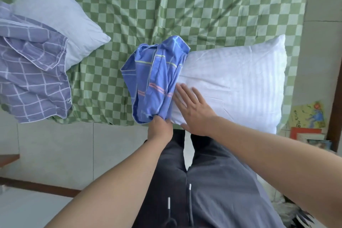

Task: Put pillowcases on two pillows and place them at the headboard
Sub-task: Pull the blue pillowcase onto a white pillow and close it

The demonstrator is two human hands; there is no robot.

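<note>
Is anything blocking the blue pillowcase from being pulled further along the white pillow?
Only the right hand, lying flat on the white pillow beside the bunched blue pillowcase, which the left hand grips.

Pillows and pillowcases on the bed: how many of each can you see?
Pillows: 2, the white pillow and the pale blue pillow
Pillowcases: 2, the blue pillowcase and the purple checked pillowcase
Total: 4

No legible text. Poster (308,115) at right edge carries dark handwritten-style marks, too small to read. Purple pillowcase (31,76) corner mark likewise unreadable.
</note>
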